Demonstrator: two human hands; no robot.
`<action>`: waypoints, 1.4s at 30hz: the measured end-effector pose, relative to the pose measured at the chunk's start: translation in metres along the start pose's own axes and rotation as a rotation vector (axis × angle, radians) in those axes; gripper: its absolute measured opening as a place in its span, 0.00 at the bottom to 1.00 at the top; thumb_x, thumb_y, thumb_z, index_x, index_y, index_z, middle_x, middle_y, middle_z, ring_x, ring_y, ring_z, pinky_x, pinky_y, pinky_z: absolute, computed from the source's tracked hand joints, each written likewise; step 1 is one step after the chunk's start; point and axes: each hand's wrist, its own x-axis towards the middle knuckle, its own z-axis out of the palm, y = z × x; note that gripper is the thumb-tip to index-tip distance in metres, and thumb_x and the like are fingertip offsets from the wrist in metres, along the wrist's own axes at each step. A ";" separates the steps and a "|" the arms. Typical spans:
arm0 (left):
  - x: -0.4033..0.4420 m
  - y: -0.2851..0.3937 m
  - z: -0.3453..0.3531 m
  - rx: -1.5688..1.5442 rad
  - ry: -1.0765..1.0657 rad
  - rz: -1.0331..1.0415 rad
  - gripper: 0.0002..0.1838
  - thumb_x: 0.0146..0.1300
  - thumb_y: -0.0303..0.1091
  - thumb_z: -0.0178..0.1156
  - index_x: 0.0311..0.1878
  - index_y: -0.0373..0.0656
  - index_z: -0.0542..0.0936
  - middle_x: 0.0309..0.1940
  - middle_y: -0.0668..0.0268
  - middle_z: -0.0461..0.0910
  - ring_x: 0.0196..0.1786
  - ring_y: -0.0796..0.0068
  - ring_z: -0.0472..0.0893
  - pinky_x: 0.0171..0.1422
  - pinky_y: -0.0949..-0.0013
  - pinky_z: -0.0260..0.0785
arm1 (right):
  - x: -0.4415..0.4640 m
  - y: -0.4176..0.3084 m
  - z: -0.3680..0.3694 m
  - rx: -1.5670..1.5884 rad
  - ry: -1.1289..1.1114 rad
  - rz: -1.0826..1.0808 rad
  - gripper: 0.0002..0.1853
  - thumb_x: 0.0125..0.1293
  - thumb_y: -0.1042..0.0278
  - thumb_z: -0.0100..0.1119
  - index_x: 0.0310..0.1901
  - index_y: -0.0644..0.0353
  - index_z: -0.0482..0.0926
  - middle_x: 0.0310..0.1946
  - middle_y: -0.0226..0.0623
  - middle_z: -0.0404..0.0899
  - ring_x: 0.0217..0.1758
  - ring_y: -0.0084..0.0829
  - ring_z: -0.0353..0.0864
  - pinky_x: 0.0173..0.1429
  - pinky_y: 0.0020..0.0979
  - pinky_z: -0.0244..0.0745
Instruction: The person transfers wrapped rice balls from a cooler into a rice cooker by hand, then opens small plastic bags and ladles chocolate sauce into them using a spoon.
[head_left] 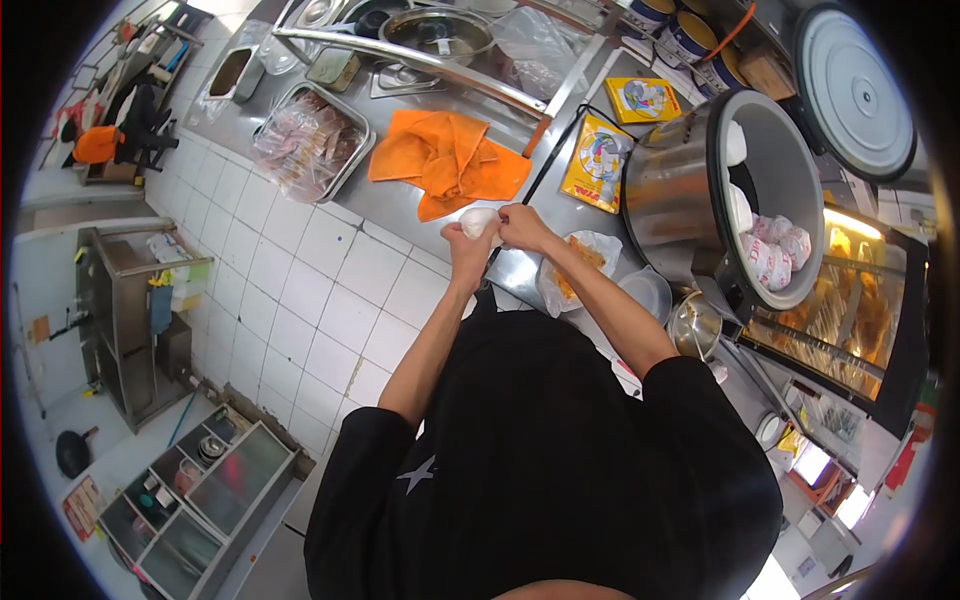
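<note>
My left hand (467, 250) is closed around the lower left side of a small white wrapped bundle (478, 219) above the steel counter's front edge. The fingers of my right hand (524, 228) pinch the bundle's right end. What is inside the wrapping is hidden. Just beyond the bundle lies a crumpled orange cloth (440, 160). Near my right forearm, golden-brown food (585, 262) sits in clear plastic. To the right stands a large open steel warmer pot (680, 180), holding several white wrapped bundles (768, 265), some with red print.
Two yellow boxes (597, 165) lie beside the warmer. A tray of plastic-covered meat (315, 145) stands at the counter's left. A metal rack (410, 62) rises behind the cloth. Right of my arm are a clear plastic bowl (648, 292) and a steel pot (695, 325).
</note>
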 end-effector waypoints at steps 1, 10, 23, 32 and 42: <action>0.004 0.005 0.005 0.051 -0.013 0.020 0.28 0.64 0.44 0.70 0.56 0.29 0.75 0.51 0.56 0.78 0.51 0.70 0.80 0.53 0.67 0.75 | -0.001 0.007 0.002 0.080 -0.011 0.011 0.19 0.53 0.68 0.58 0.45 0.71 0.85 0.38 0.57 0.87 0.43 0.48 0.90 0.49 0.41 0.83; -0.005 0.057 0.003 -0.275 -0.344 -0.148 0.20 0.72 0.43 0.63 0.57 0.38 0.77 0.47 0.61 0.81 0.47 0.73 0.82 0.50 0.67 0.77 | -0.069 -0.016 -0.009 1.216 0.182 0.152 0.17 0.78 0.60 0.50 0.56 0.63 0.79 0.50 0.35 0.82 0.53 0.29 0.83 0.57 0.33 0.80; -0.107 0.188 0.084 0.120 -0.681 0.298 0.13 0.68 0.35 0.66 0.49 0.39 0.79 0.40 0.66 0.81 0.42 0.77 0.79 0.49 0.71 0.73 | -0.216 -0.065 -0.092 1.097 0.610 -0.014 0.22 0.81 0.50 0.43 0.63 0.59 0.67 0.46 0.39 0.79 0.50 0.34 0.78 0.60 0.35 0.73; -0.154 0.368 0.227 0.446 -1.249 0.439 0.15 0.66 0.42 0.67 0.48 0.43 0.79 0.39 0.67 0.82 0.43 0.78 0.81 0.48 0.71 0.75 | -0.421 -0.067 -0.212 0.770 0.058 -0.660 0.18 0.69 0.61 0.66 0.54 0.62 0.75 0.49 0.40 0.78 0.55 0.37 0.79 0.61 0.37 0.73; -0.116 0.242 0.510 1.675 -1.592 0.708 0.38 0.61 0.65 0.63 0.61 0.41 0.81 0.61 0.48 0.80 0.65 0.51 0.78 0.70 0.57 0.68 | -0.482 -0.056 -0.270 0.886 0.026 -1.462 0.12 0.77 0.57 0.56 0.42 0.58 0.79 0.37 0.39 0.77 0.33 0.42 0.74 0.41 0.46 0.65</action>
